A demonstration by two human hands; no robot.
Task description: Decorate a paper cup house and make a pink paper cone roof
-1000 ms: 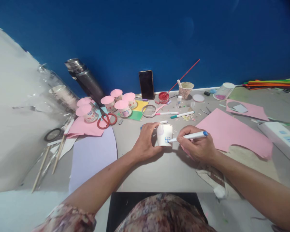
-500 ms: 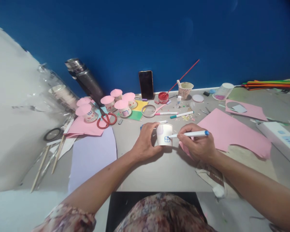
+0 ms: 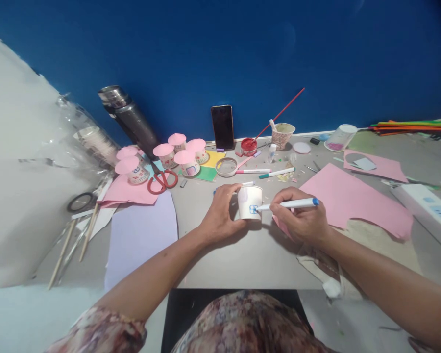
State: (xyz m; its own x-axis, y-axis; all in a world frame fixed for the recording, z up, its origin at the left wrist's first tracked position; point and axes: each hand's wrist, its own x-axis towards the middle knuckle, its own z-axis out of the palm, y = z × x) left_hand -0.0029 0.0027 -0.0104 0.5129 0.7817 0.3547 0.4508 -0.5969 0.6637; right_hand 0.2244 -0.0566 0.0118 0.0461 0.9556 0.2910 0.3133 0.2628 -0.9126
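My left hand (image 3: 222,213) grips a white paper cup (image 3: 249,198) from its left side, thumb near the base and fingers by the rim. On the cup are a faint purple arch and a small blue window with crossed panes. My right hand (image 3: 301,215) pinches a white marker with a blue end (image 3: 297,203). The marker's tip meets the cup at the blue window. Just behind the cup lies another marker, mostly hidden by my left hand and the cup.
Several decorated cups with pink paper tops (image 3: 185,157) stand at back left, beside red-handled scissors (image 3: 162,181). Pink paper (image 3: 353,201) lies right, purple paper (image 3: 141,240) left. A phone (image 3: 222,127), flask (image 3: 128,117), red paint pot (image 3: 249,147) and tape ring (image 3: 226,167) sit behind.
Hands, cup and marker hold nearly the same position. The marker tip stays at the blue window, and the whole view has shifted very slightly.
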